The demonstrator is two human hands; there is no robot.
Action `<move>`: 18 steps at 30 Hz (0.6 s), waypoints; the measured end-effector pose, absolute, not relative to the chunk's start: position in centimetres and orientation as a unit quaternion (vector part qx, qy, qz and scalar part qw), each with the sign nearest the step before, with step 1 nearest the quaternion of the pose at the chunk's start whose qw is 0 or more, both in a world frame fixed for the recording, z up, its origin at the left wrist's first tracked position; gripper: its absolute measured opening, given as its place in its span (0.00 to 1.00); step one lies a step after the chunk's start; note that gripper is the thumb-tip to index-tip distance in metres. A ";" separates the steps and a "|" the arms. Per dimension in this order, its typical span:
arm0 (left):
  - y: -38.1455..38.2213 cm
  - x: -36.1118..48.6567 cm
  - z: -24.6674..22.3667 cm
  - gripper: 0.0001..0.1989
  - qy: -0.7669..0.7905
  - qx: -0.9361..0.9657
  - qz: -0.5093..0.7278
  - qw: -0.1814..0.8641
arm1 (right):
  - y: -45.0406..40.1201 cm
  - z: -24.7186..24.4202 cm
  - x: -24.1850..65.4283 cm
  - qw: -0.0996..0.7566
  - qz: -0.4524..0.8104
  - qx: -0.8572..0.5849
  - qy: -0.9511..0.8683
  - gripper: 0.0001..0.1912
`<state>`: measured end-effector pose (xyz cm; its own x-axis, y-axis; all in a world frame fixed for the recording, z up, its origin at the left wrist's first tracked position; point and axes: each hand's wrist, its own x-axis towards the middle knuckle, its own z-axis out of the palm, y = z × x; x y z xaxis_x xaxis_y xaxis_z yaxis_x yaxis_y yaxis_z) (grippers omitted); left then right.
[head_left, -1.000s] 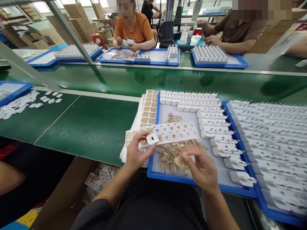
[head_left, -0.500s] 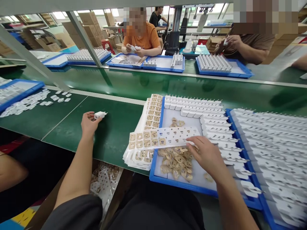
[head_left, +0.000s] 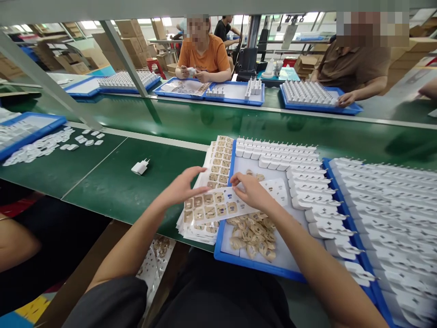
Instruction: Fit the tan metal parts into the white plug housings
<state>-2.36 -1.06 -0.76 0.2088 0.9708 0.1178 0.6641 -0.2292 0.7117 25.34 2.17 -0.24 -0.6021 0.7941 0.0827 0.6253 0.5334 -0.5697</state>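
Left hand: left hand is flat with fingers spread, holding nothing, its fingertips resting on the left end of the sticker sheet.
Right hand: right hand is bent over the middle of the same sheet, fingertips pressed down on it. I cannot tell if they pinch a sticker.
Sticker sheet: long white strip with little tan squares, lying across the edge of the blue tray and on top of the pile of sheets.
Pile of sheets: sits just to the left of the tray, on the green table.
Loose stickers: a heap of tan bits in the tray, right under the right wrist.
White plugs: rows of them fill the back and right side of the tray.
Single plug: one white charger plug lies alone on the green table, well away from both hands.
Other people: two people sit across the belt with their own blue trays.
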 end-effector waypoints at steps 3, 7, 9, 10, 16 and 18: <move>-0.9 2.2 1.6 0.40 0.474 0.771 0.148 0.399 | 1.3 0.7 26.3 0.218 0.273 -0.406 -0.844 0.08; 0.1 4.5 2.8 0.34 0.432 0.745 0.057 0.505 | -0.3 1.3 28.0 0.316 0.232 -0.374 -0.841 0.06; 0.5 4.9 2.7 0.30 0.413 0.731 0.078 0.537 | -1.3 1.3 28.7 0.338 0.158 -0.336 -0.865 0.06; 0.7 4.9 2.5 0.30 0.404 0.725 0.093 0.550 | -1.8 1.2 29.1 0.342 0.127 -0.314 -0.877 0.07; 0.6 5.2 1.7 0.28 0.363 0.686 0.137 0.615 | -3.5 0.4 29.7 0.347 0.100 -0.249 -0.899 0.07; 0.5 5.3 1.6 0.28 0.353 0.666 0.141 0.642 | -3.6 0.3 29.6 0.362 0.100 -0.243 -0.894 0.05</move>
